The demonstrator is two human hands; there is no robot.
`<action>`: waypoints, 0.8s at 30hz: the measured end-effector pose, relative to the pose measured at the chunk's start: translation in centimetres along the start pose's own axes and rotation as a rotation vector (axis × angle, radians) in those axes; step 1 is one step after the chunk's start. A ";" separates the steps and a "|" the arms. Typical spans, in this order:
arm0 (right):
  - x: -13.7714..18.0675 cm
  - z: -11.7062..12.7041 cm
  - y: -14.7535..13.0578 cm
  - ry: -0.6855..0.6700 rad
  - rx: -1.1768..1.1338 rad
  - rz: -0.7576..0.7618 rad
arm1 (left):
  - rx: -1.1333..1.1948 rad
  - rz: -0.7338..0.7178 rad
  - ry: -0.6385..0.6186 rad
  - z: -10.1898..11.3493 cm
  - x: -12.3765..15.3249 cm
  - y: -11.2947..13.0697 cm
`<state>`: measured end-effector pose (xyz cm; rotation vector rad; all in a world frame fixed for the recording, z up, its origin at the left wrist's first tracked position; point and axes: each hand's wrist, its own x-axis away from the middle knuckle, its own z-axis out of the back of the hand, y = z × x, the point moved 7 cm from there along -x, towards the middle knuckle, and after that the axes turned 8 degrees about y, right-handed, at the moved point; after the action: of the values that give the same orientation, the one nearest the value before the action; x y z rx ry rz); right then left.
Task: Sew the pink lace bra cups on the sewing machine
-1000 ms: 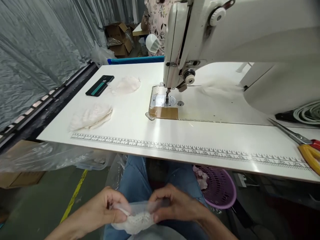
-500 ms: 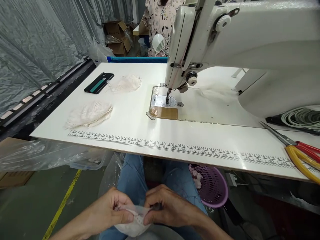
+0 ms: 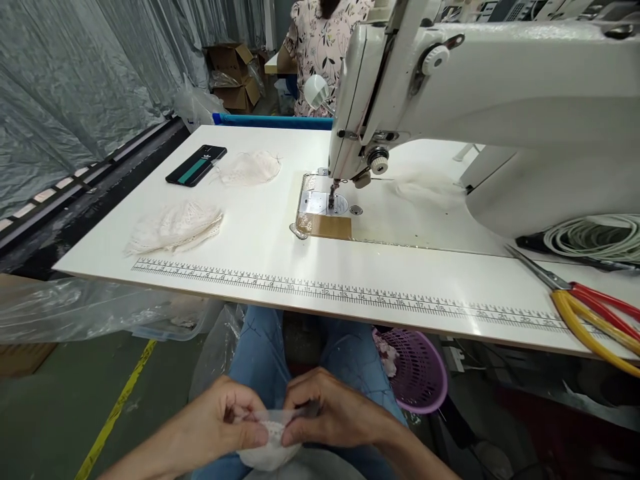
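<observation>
Over my lap, below the table edge, my left hand point(image 3: 220, 423) and my right hand point(image 3: 333, 417) both pinch a small white lace fabric piece point(image 3: 270, 443). Thumbs and forefingers meet on its upper edge, fingers closed. The rest of the piece hangs under my hands. On the white table point(image 3: 280, 257) lie a pile of lace pieces point(image 3: 175, 227) at the left and another lace piece point(image 3: 250, 167) farther back. A white sewing machine point(image 3: 475, 100) stands at the right, its needle point(image 3: 331, 195) over the plate.
A black phone point(image 3: 197, 165) lies at the table's back left. Scissors with red and yellow handles point(image 3: 585, 300) rest at the right edge, beside coiled white cord point(image 3: 595, 237). A purple basket point(image 3: 420, 370) sits under the table. A person in a floral top point(image 3: 325, 40) stands behind.
My hands have drawn closer together on the lace piece and folded it smaller. The view has shifted slightly, showing more of the machine's right side.
</observation>
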<state>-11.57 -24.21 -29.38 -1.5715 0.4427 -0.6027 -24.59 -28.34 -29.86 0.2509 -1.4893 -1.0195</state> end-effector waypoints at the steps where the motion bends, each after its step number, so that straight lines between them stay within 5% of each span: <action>1: 0.1 0.1 0.1 0.005 -0.008 -0.004 | -0.034 0.004 0.023 0.2 0.1 -0.4; 6: 0.4 0.4 0.8 -0.006 -0.028 -0.034 | -0.130 0.032 0.130 0.6 0.1 -2.1; 17: 0.6 0.1 1.0 0.038 0.025 -0.038 | -0.161 0.081 0.229 0.9 0.8 -1.3; 24: 0.6 0.1 1.2 0.079 -0.024 -0.032 | -0.029 -0.069 0.126 -0.3 0.4 0.5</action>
<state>-10.94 -24.65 -30.55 -1.5840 0.4859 -0.6883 -24.24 -28.42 -29.27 0.3413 -1.3587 -1.0603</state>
